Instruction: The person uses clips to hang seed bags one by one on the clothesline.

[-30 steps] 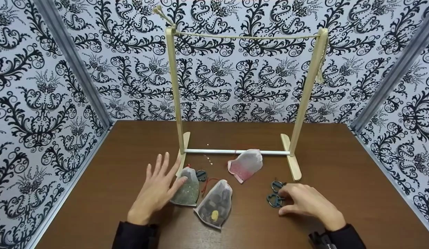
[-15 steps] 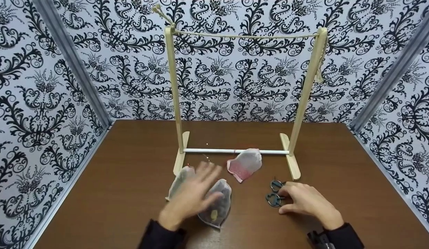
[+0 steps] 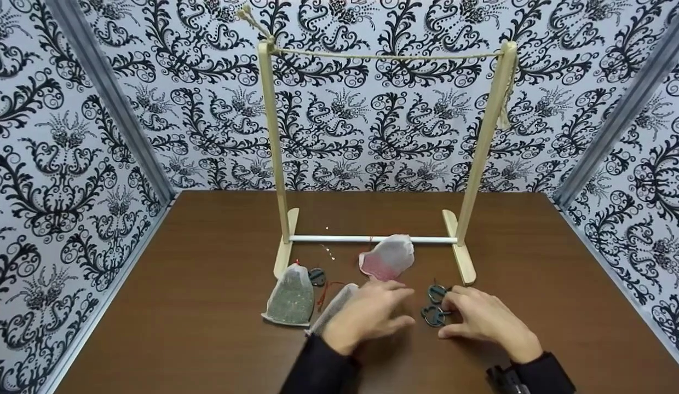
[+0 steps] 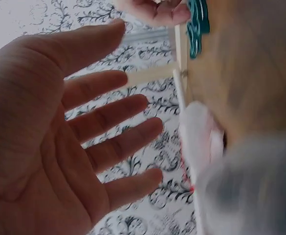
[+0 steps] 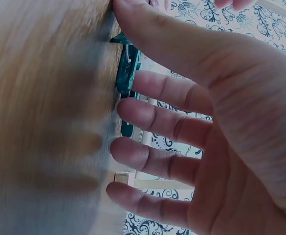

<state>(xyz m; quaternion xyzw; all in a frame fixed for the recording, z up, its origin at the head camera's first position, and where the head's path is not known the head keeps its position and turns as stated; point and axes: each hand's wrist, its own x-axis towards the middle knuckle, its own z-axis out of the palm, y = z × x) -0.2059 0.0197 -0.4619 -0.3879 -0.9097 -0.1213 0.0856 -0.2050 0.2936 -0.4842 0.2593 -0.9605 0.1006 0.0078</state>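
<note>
My left hand (image 3: pixel 369 312) hovers over the table with fingers spread and nothing in them. It partly covers a white mesh drawstring bag (image 3: pixel 338 304) of dark lumps. Just beyond its fingertips lies a second mesh bag, with pink contents (image 3: pixel 387 260). A third, with green contents (image 3: pixel 291 298), lies further left. My right hand (image 3: pixel 484 320) rests at the table, its relaxed fingers right beside two teal plastic clips with round wire springs (image 3: pixel 433 316). In the right wrist view, its fingertips are next to a teal clip (image 5: pixel 128 71), not curled round it.
A wooden frame (image 3: pixel 275 137) with a rope (image 3: pixel 383 56) strung between its posts stands behind the bags. Its white crossbar (image 3: pixel 331 239) runs low over the table (image 3: pixel 219 241). Another teal clip (image 3: pixel 317 277) lies by the green bag, and white specks (image 3: pixel 329 251) lie near the crossbar.
My left hand has swept right, from over the green bag, across the bag of dark lumps, toward the right hand. The right hand stays by the clips.
</note>
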